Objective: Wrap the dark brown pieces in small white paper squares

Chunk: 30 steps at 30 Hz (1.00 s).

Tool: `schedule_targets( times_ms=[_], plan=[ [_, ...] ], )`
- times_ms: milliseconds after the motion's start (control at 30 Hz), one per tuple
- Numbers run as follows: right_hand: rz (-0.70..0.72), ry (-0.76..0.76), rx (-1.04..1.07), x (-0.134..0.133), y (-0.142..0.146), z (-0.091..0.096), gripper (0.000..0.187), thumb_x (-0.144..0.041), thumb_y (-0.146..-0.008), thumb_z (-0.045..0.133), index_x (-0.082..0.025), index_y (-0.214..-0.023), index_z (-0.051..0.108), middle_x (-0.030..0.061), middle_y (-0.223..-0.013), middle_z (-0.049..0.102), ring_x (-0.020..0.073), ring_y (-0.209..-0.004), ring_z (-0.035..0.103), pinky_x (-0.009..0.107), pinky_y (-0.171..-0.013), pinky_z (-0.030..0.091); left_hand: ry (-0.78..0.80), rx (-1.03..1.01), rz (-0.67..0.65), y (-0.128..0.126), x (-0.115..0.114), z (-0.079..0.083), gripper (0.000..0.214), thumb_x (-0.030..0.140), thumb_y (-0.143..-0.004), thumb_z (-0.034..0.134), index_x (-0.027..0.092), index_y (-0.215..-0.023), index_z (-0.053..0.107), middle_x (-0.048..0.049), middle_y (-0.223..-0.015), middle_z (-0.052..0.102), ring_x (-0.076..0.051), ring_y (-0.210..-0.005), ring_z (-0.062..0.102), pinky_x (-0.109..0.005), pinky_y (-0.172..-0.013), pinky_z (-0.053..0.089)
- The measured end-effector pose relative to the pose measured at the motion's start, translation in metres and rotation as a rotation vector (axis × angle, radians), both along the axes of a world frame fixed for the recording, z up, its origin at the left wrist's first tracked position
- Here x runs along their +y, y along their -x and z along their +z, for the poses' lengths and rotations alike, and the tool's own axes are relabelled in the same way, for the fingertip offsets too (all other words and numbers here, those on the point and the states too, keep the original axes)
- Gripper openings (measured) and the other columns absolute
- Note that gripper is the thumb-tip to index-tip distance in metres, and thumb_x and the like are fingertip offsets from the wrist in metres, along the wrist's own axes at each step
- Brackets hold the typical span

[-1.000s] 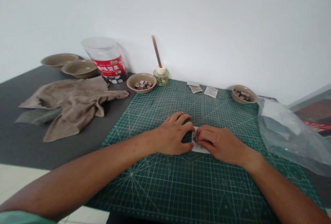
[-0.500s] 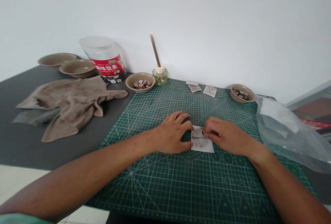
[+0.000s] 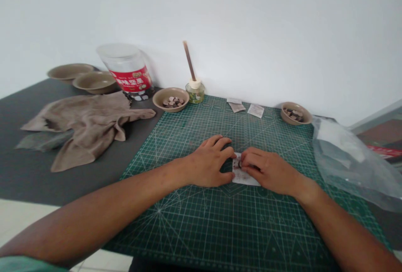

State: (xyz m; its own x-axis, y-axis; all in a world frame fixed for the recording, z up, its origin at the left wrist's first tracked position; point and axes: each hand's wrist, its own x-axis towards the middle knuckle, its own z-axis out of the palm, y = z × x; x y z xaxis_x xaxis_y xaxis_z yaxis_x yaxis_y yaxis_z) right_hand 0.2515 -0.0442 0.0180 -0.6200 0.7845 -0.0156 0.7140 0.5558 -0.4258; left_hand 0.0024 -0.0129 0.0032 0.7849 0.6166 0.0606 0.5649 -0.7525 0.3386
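A small white square (image 3: 246, 178) with dark smudges, perhaps paper or cloth, lies flat on the green cutting mat (image 3: 201, 217). At its left edge, my left hand (image 3: 211, 164) rests with fingers spread, index finger and thumb touching the two left corners. My right hand (image 3: 268, 169) is over the square's right part, thumb and fingers pinched on a small dark round piece (image 3: 240, 164) against its surface. My fingers hide much of that piece and the square's upper right.
Behind the hands lie several smudged squares (image 3: 256, 110). Bowls with small discs stand at left (image 3: 157, 101) and right (image 3: 309, 117). A reed diffuser (image 3: 195, 92), a lidded jar (image 3: 133, 79), a brown cloth (image 3: 91, 117) and a clear plastic bag (image 3: 351, 159) surround the mat.
My right hand has slid left across the square with the small dark piece, covering more of the square. My left hand has stayed in place.
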Motion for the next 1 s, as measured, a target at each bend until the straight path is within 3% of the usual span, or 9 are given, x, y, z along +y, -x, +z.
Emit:
schedule_targets(
  times_ms=[100,267,433,567,633,800,933,1000],
  plan=[
    [-0.073,-0.063,-0.021,0.002,-0.003,0.003,0.011,-0.020,-0.097,0.053,-0.021,-0.091,0.061,0.0036,-0.099,0.064,0.0171,-0.088,0.061,0.031,-0.078,0.046,-0.009,-0.009,0.009,0.000,0.000,0.000,0.049,0.048,-0.085,0.066,0.024,-0.126,0.057,-0.0117,-0.151,0.039,-0.038,-0.145,0.028,-0.056,-0.118,0.028],
    [0.105,0.079,0.018,-0.003,0.002,0.007,0.012,-0.020,-0.097,0.054,-0.022,-0.091,0.063,0.0004,-0.095,0.066,0.0140,-0.082,0.062,0.027,-0.072,0.045,0.003,-0.013,-0.006,0.000,-0.001,0.001,0.046,0.049,-0.086,0.065,0.023,-0.123,0.058,-0.0119,-0.149,0.041,-0.038,-0.145,0.030,-0.057,-0.117,0.029],
    [-0.097,-0.067,-0.049,0.003,-0.001,0.003,0.012,-0.021,-0.098,0.052,-0.021,-0.092,0.063,0.0038,-0.101,0.065,0.0176,-0.089,0.062,0.031,-0.077,0.045,-0.003,-0.003,0.009,0.000,-0.001,0.002,0.049,0.048,-0.086,0.066,0.023,-0.127,0.057,-0.0122,-0.150,0.040,-0.038,-0.145,0.029,-0.056,-0.117,0.029],
    [0.050,0.078,0.003,-0.003,0.000,0.004,0.010,-0.021,-0.097,0.055,-0.022,-0.089,0.061,0.0005,-0.095,0.064,0.0142,-0.084,0.061,0.028,-0.076,0.046,0.003,-0.012,0.007,0.000,-0.002,0.002,0.047,0.049,-0.085,0.066,0.024,-0.125,0.058,-0.0116,-0.150,0.041,-0.038,-0.144,0.030,-0.056,-0.117,0.030],
    [0.089,0.078,0.020,-0.006,0.005,0.003,0.011,-0.022,-0.099,0.052,-0.022,-0.093,0.061,0.0013,-0.099,0.064,0.0148,-0.087,0.062,0.029,-0.078,0.047,0.005,-0.011,0.004,0.000,-0.002,0.002,0.047,0.049,-0.086,0.066,0.024,-0.125,0.058,-0.0116,-0.150,0.041,-0.038,-0.144,0.030,-0.056,-0.116,0.031],
    [-0.094,-0.065,-0.048,0.000,0.000,0.001,0.011,-0.021,-0.099,0.049,-0.020,-0.095,0.059,0.0050,-0.102,0.062,0.0186,-0.091,0.061,0.033,-0.081,0.047,-0.010,-0.013,0.006,0.001,-0.002,0.001,0.048,0.048,-0.086,0.065,0.023,-0.127,0.057,-0.0117,-0.150,0.041,-0.037,-0.145,0.030,-0.055,-0.118,0.028],
    [0.040,0.069,-0.036,-0.008,0.000,0.005,0.011,-0.020,-0.098,0.051,-0.022,-0.091,0.059,0.0023,-0.098,0.062,0.0152,-0.082,0.060,0.029,-0.073,0.047,-0.009,-0.016,0.003,0.001,-0.002,0.001,0.048,0.050,-0.086,0.065,0.023,-0.125,0.057,-0.0116,-0.150,0.041,-0.037,-0.145,0.030,-0.055,-0.119,0.028],
    [0.083,0.060,-0.033,-0.010,0.007,0.004,0.012,-0.021,-0.100,0.049,-0.022,-0.094,0.059,0.0032,-0.102,0.062,0.0160,-0.085,0.061,0.029,-0.073,0.047,-0.015,-0.015,0.001,0.001,-0.002,0.000,0.048,0.049,-0.086,0.065,0.023,-0.125,0.057,-0.0126,-0.149,0.041,-0.038,-0.145,0.030,-0.055,-0.119,0.027]
  ],
)
